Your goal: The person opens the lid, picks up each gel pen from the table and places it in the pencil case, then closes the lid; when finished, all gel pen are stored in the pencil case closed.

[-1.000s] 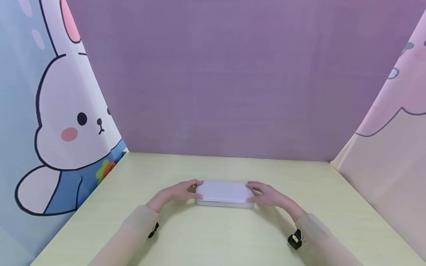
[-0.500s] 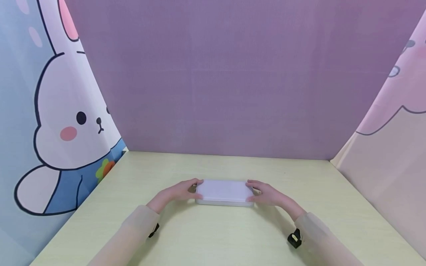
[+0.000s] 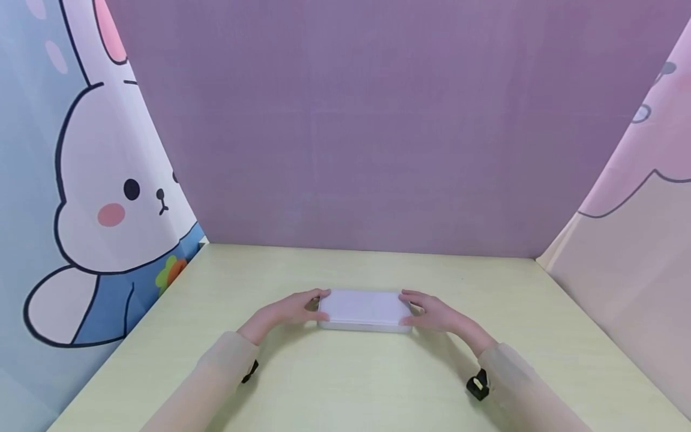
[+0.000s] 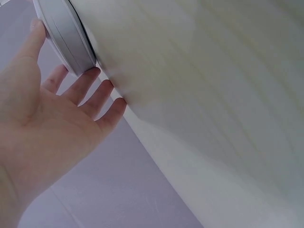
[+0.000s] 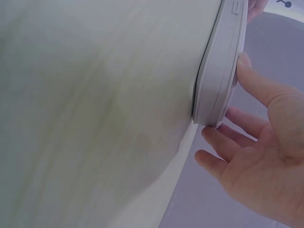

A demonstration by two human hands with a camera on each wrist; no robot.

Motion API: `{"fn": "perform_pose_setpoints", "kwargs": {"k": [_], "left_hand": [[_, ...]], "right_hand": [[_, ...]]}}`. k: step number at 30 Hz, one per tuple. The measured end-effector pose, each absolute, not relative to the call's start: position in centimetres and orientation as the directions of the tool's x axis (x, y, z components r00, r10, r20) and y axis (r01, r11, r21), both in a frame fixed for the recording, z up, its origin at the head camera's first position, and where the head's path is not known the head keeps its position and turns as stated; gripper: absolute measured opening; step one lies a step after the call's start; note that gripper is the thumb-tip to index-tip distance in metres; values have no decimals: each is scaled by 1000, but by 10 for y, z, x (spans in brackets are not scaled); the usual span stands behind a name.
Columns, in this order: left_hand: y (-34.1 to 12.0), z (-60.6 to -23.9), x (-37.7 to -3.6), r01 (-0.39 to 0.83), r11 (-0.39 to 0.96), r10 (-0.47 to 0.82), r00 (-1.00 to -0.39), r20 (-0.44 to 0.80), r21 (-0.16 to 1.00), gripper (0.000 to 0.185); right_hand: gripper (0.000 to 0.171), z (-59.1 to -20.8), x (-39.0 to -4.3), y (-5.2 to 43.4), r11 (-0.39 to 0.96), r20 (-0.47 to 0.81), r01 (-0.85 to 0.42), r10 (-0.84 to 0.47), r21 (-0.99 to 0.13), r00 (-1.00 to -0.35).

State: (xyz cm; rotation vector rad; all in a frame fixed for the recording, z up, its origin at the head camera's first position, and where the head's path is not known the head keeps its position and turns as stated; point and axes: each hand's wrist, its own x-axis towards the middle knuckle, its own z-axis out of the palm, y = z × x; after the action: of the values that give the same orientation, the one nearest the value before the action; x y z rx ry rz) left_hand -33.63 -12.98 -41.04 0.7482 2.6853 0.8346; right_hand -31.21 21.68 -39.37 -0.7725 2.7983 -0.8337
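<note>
A flat white case (image 3: pixel 365 306) with rounded corners lies on the table, one hand at each short end. My left hand (image 3: pixel 293 308) grips its left end, thumb on the near edge and fingers toward the far corner. The right hand (image 3: pixel 435 315) mirrors this at the other end. In the left wrist view, the case (image 4: pixel 67 38) shows a thin seam along its side, with the thumb on the top edge and fingertips at the rounded end. A small slotted catch (image 5: pixel 236 7) shows on the case's side in the right wrist view.
The pale wood-grain table (image 3: pixel 356 384) runs back to a purple cloth wall (image 3: pixel 356 132). A rabbit-print curtain (image 3: pixel 113 180) hangs on the left, a pink and cream one (image 3: pixel 642 252) on the right. Black straps (image 3: pixel 477 385) show at both sleeves.
The uneven gap along the front under the case's lid has narrowed to a thin, even seam. Both hands keep their places at the ends; the head view has shifted slightly.
</note>
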Motion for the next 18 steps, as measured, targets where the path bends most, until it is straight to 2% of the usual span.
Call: {"fn": "perform_pose_setpoints", "kwargs": {"k": [9,12,15,18], "left_hand": [[-130,-412,-338,400,722,527,-847,-74,564,71],[-132,-411,-337,425,710,557,-827,-78,561,71],[-136,-411,-335,456,689,587,-807,-65,563,70],[-143,-408,-333,450,672,565,-825,-15,588,64]], "right_hand": [[66,-397,-317,219,709,16,-431,-510,-558,-860],[65,-398,-318,220,710,33,-461,-527,-532,-849],[59,-395,-318,222,707,87,-499,-532,-501,-842],[52,-389,-317,227,705,172,-516,-502,-486,-847]]}}
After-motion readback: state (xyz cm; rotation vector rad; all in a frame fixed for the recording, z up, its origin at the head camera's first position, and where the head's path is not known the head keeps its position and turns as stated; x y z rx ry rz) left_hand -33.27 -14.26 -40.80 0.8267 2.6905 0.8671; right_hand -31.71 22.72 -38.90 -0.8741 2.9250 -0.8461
